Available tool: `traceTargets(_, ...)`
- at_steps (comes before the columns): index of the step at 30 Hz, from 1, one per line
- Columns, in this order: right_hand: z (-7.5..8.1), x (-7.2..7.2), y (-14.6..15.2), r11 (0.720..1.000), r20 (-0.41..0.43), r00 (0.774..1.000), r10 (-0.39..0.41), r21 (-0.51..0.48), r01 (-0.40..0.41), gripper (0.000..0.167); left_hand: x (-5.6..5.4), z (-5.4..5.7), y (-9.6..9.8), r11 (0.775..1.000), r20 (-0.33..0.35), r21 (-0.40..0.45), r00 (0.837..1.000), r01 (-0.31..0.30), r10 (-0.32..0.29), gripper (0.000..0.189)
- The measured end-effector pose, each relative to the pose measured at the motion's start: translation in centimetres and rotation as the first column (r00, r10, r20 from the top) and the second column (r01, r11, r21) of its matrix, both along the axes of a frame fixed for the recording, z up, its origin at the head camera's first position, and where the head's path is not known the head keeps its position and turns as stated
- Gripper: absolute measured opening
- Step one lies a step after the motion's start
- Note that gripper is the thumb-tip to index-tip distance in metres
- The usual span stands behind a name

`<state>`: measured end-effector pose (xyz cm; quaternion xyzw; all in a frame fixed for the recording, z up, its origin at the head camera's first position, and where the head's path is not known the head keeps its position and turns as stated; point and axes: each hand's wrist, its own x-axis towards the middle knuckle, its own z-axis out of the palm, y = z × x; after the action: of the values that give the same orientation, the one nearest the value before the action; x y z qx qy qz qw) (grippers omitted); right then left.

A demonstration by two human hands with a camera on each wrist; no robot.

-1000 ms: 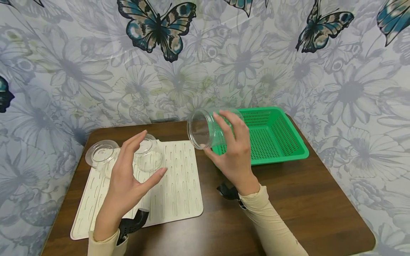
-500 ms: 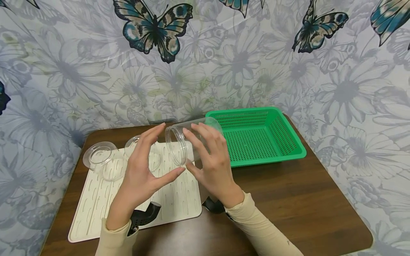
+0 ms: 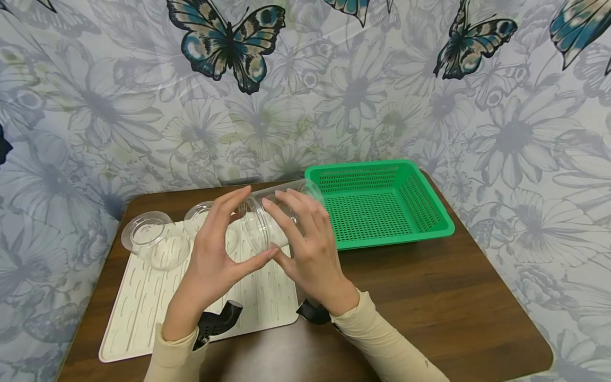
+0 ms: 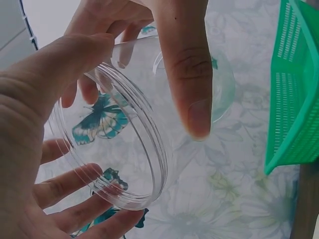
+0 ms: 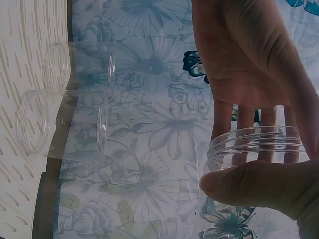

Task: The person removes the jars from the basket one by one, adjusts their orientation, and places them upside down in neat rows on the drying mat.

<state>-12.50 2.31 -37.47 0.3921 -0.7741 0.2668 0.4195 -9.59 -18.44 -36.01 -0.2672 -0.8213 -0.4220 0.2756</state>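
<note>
A clear plastic jar (image 3: 255, 228) is held on its side above the white ridged mat (image 3: 258, 297), its threaded mouth toward the left. My right hand (image 3: 312, 254) grips its body, the thumb (image 5: 244, 184) near the threads in the right wrist view. My left hand (image 3: 212, 260) curves round the mouth end, thumb at the rim and fingers on the far side, as the left wrist view shows. On the mat's far left part stand two more clear jars, one (image 3: 153, 231) at the edge and another (image 3: 195, 212) partly hidden behind my left hand.
A green perforated basket (image 3: 444, 225) stands at the back right of the brown wooden table (image 3: 429, 307). A wall covering with butterflies and flowers (image 3: 358, 95) rises directly behind the table. A black camera mount sits on each wrist.
My right hand has brought the jar leftward from in front of the basket to over the mat. My left hand has moved slightly right and now holds the jar's mouth end.
</note>
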Motion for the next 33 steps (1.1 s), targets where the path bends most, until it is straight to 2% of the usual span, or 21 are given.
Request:
traceTargets(7, 0.2, 0.3, 0.1, 0.999, 0.002, 1.0, 0.019, 0.036, -0.019, 0.084, 0.1, -0.1, -0.2, 1.0, -0.05, 0.03, 0.999, 0.004, -0.002, 0.093)
traceTargets(12, 1.1, 0.3, 0.9, 0.987, 0.044, 0.987, 0.154, 0.041, -0.156, 0.082, 0.1, 0.0, -0.7, 0.998, -0.087, 0.061, 0.996, 0.006, -0.001, 0.095)
traceTargets(16, 2.0, -0.2, 2.2, 0.954, 0.1, 0.949, 0.298, -0.042, -0.296, 0.088, 0.3, 0.1, -1.2, 0.996, -0.079, 0.09, 0.997, 0.015, -0.008, 0.096)
traceTargets(21, 2.3, -1.5, 4.2, 0.904, 0.21, 0.887, 0.411, -0.223, -0.365, 0.101, 0.6, 0.1, -1.4, 0.988, -0.038, 0.138, 0.997, 0.073, -0.068, 0.096)
traceTargets(23, 2.2, -1.9, 4.8, 0.868, 0.269, 0.839, 0.473, -0.304, -0.392, 0.107, 0.8, 0.1, -1.4, 0.982, -0.022, 0.158, 0.995, 0.103, -0.101, 0.096)
traceTargets(24, 2.1, -2.1, 5.1, 0.846, 0.298, 0.807, 0.509, -0.344, -0.407, 0.109, 0.8, 0.1, -1.4, 0.979, -0.014, 0.169, 0.993, 0.118, -0.117, 0.096)
traceTargets(26, 1.7, -2.4, 5.6, 0.804, 0.36, 0.734, 0.575, -0.414, -0.427, 0.113, 1.0, 0.1, -1.5, 0.972, 0.0, 0.186, 0.99, 0.142, -0.144, 0.096)
traceTargets(29, 1.1, -2.8, 6.1, 0.739, 0.435, 0.609, 0.664, -0.504, -0.446, 0.117, 1.0, 0.1, -1.6, 0.962, 0.011, 0.209, 0.983, 0.174, -0.181, 0.096)
traceTargets(33, 0.1, -3.3, 6.5, 0.687, 0.497, 0.478, 0.725, -0.572, -0.447, 0.121, 0.9, -0.1, -1.6, 0.954, 0.023, 0.22, 0.977, 0.203, -0.213, 0.095)
